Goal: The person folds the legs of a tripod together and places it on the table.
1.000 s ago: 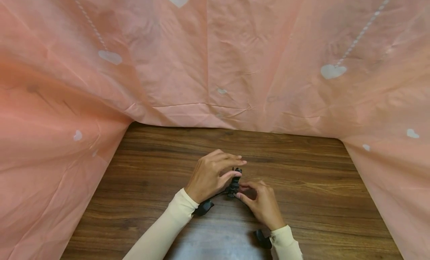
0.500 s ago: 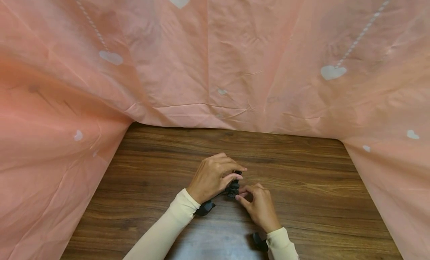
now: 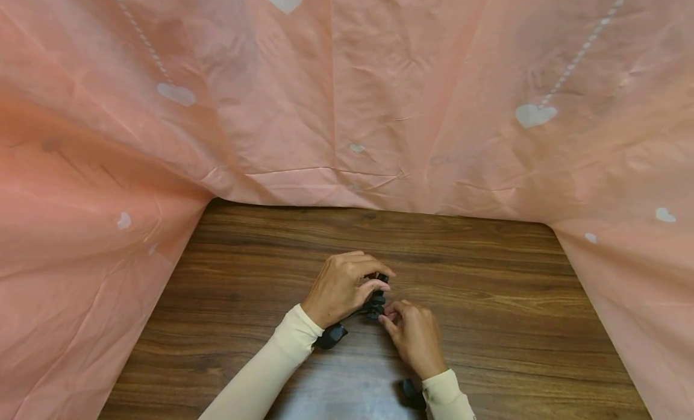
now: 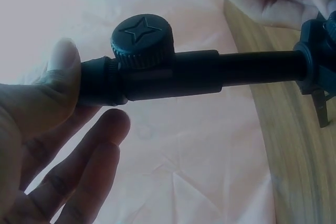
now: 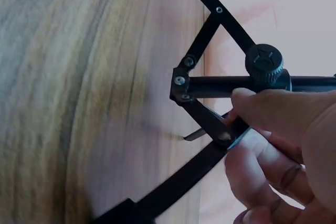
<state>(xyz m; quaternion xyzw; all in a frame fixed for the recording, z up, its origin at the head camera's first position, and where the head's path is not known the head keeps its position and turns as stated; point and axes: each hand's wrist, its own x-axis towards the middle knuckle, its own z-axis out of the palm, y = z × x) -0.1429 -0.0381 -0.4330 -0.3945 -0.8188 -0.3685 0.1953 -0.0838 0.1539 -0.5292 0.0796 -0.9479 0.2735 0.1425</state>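
1. Two bare hands meet over a black folding stand (image 3: pixel 374 308), held between them above the middle of the near part of a wooden tabletop (image 3: pixel 504 299), with a pink cloth (image 3: pixel 412 106) behind; whether the stand touches the wood, I cannot tell

2. The left hand (image 3: pixel 341 290) has its thumb and fingers curved nearly closed about the stand's far end; its wrist view shows the thumb pressed on top of that end and other fingers bent loosely below

3. The right hand (image 3: pixel 417 335) pinches lower down, thumb and bent fingertips at the stand by its legs; the exact spot is partly hidden by the hand itself

4. Only the left wrist view makes out a ribbed knob with a raised star (image 4: pixel 142 38) – the head view shows just a dark clump

5. Only the right wrist view lays out the linkage clearly: an upper leg (image 5: pixel 239 31) and a lower leg (image 5: pixel 181 177) spread apart, with riveted struts running to an end joint (image 5: pixel 179 83)

6. The long axis follows the shaft (image 4: pixel 197 72): near level across both wrist views, leg end toward the wood; from the head, it runs far to near, the near end slightly leftward
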